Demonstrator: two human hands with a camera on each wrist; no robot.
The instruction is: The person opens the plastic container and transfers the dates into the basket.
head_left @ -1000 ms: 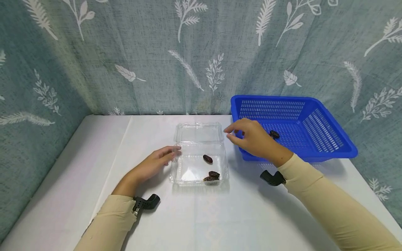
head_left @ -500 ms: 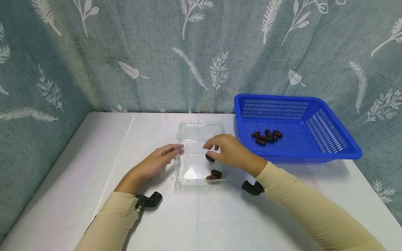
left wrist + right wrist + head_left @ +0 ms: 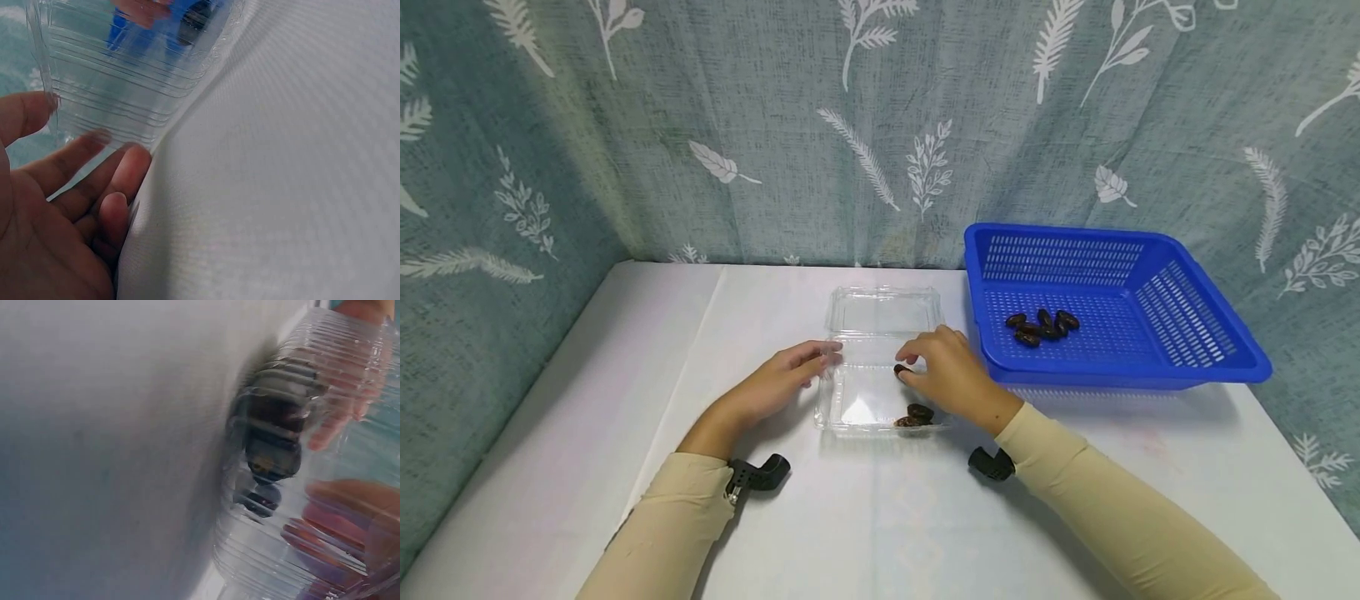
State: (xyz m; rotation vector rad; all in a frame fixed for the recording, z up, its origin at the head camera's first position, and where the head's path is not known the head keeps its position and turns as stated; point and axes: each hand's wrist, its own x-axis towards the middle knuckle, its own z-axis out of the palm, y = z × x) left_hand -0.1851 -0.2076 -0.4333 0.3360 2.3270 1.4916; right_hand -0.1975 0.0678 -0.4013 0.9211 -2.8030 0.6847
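In the head view, a clear plastic clamshell box (image 3: 857, 417) stands with its lid (image 3: 883, 312) laid back behind it. My left hand (image 3: 782, 379) touches the box's left side with fairly straight fingers, which the left wrist view shows against the ribbed wall (image 3: 119, 94). Inside the box my right hand (image 3: 955, 375) has its thumb and index finger around a dark brown date (image 3: 901, 369), partly covered by the thumb. More dates (image 3: 919, 412) lie at the box's front right corner. The right wrist view shows dark dates (image 3: 275, 456) blurred through the plastic.
A blue perforated basket (image 3: 1165, 350) stands at the right rear, holding several dates (image 3: 1047, 327). White cloth (image 3: 880, 517) covers the table. A patterned curtain (image 3: 775, 133) hangs behind and along the left side.
My right hand has moved left from the basket's near left corner into the box, and its fingers have closed in on the date there. The left hand has stayed at the box's side.
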